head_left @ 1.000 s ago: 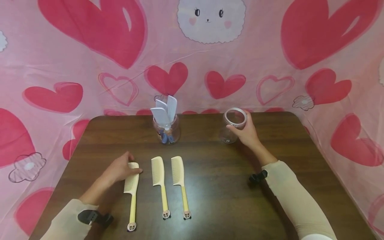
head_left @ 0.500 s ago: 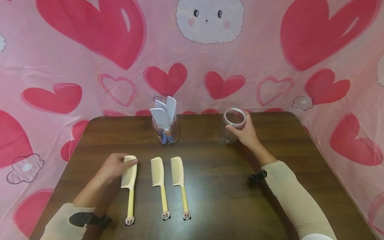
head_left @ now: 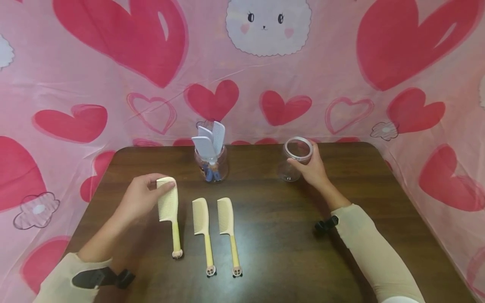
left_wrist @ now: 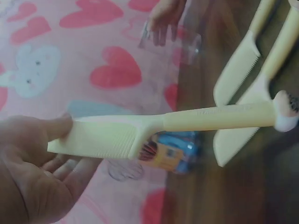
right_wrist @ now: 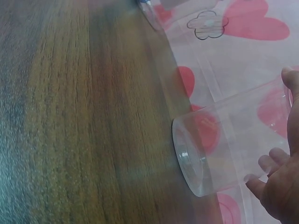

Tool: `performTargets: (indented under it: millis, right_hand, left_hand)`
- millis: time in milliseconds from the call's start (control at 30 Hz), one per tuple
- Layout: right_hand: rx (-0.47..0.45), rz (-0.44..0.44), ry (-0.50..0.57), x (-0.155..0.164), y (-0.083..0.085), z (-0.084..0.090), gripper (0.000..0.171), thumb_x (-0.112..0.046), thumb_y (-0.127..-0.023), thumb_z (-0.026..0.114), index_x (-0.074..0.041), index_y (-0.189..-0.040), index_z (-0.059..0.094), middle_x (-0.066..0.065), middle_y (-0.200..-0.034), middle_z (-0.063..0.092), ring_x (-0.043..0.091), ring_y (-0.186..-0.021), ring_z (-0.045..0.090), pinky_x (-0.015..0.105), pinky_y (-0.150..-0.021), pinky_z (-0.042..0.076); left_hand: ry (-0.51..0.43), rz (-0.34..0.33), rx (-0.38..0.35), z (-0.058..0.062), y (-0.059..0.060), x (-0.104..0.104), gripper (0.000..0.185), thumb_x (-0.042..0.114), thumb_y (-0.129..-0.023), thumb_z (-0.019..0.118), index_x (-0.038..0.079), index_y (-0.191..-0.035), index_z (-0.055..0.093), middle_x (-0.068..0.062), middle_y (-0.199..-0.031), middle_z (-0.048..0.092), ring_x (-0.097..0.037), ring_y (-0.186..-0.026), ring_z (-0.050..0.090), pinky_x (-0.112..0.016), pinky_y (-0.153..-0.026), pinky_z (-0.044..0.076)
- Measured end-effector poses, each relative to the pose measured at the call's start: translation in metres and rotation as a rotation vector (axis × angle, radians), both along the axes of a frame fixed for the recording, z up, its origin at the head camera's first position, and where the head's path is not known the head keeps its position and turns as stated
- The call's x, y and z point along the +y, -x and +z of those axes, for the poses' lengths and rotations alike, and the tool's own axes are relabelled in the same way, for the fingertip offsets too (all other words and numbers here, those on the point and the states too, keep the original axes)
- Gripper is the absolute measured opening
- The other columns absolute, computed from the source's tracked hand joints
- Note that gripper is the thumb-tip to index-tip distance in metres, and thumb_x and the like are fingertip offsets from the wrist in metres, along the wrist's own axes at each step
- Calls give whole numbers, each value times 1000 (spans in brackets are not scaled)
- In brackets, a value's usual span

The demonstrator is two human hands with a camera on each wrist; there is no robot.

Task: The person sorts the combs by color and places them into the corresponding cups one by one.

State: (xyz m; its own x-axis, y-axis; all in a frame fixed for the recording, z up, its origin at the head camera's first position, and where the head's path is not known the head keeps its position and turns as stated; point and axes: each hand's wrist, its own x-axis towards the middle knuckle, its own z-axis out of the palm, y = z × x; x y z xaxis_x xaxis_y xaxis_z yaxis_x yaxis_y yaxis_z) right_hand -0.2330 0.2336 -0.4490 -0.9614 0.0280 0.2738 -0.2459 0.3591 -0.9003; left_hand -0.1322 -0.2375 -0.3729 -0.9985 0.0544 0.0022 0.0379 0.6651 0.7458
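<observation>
My left hand pinches a pale yellow comb by the top of its toothed end, thumb in front and fingers behind. The comb's handle hangs downward and ends in a small animal-face tip, as the left wrist view also shows. My right hand grips a clear jar near its rim, thumb on the near side. The jar stands upright on the table with nothing inside. Two more yellow combs, one in the middle and one to its right, lie side by side before me, handles toward me.
A second clear jar stands at the back left of the brown wooden table. Several bluish-white combs stand in it, handles down. A pink cloth with hearts hangs behind the table.
My left hand has lifted the left yellow comb from the table and moved it forward, its handle tip swinging right. The right hand and its jar have stayed in place.
</observation>
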Motion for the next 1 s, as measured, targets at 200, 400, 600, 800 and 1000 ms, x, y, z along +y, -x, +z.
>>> performTargets:
  millis: [200, 400, 600, 800, 1000]
  right_hand:
    - [18, -9, -4, 1, -1, 1, 78, -5, -84, 83, 1, -146, 35, 24, -140, 53, 33, -133, 48, 50, -113, 34]
    - [28, 10, 4, -8, -13, 20, 76, 2, -84, 79, 11, -144, 33, 30, -139, 51, 44, -133, 45, 59, -112, 32]
    - [15, 9, -12, -15, -21, 34, 75, 3, -84, 77, 12, -143, 33, 33, -139, 50, 46, -133, 45, 58, -112, 32]
    - [20, 6, -9, -8, -11, 17, 77, -3, -85, 80, 7, -145, 33, 27, -140, 51, 40, -132, 46, 53, -111, 34]
    - [2, 1, -12, -10, -12, 20, 75, 1, -85, 78, 9, -145, 32, 31, -142, 49, 45, -133, 44, 58, -113, 31]
  left_hand:
    - [-76, -83, 209, 31, 3, 21, 21, 18, -92, 78, 4, -107, 73, -10, -91, 72, -13, -74, 68, -24, -61, 54]
    - [-224, -147, 320, 46, 12, 47, 18, 11, -90, 79, 4, -106, 73, -9, -93, 69, -16, -69, 68, -24, -55, 54]
    - [-336, -185, 387, 50, 27, 70, 18, 1, -88, 78, -1, -105, 72, -11, -94, 69, -17, -71, 69, -25, -61, 58]
    - [-361, -226, 438, 62, 43, 93, 20, 5, -89, 78, 1, -108, 73, -8, -92, 68, -21, -65, 63, -24, -54, 54]
    - [-370, -257, 457, 78, 60, 117, 21, 9, -90, 78, 3, -109, 72, -8, -97, 71, -20, -70, 66, -24, -59, 55]
